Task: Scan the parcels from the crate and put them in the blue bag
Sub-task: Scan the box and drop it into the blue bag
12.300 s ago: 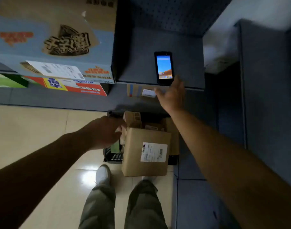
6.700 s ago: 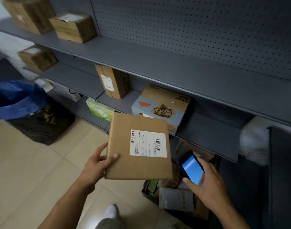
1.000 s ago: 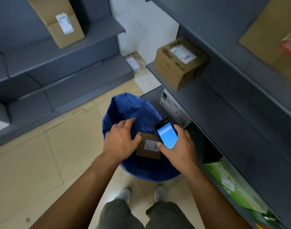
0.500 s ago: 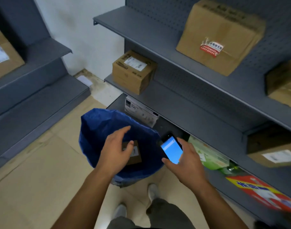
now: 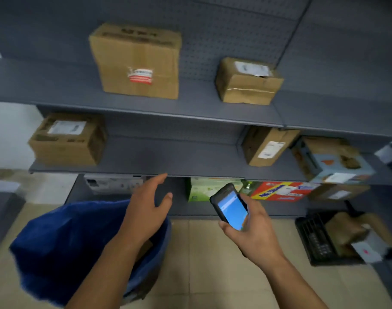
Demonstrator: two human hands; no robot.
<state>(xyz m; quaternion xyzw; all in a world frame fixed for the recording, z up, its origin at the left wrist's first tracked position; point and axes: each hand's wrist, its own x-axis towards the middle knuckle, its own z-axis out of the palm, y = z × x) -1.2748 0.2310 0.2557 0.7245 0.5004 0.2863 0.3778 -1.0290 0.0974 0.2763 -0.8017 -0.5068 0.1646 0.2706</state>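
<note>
Just above the blue bag (image 5: pixel 68 237) the left hand (image 5: pixel 146 210) hovers, fingers spread and holding nothing, while the right hand (image 5: pixel 250 230) grips a lit scanner (image 5: pixel 231 207); the crate (image 5: pixel 313 237) of parcels (image 5: pixel 351 228) sits at far right.

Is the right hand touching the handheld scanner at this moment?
Touching. The head view shows the right hand gripping the scanner, with fingers and thumb curled round its edges.

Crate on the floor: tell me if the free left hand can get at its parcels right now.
Probably not without a step: the crate lies far right, beyond the right hand gripping the scanner, while the open left hand hovers over the blue bag.
</note>
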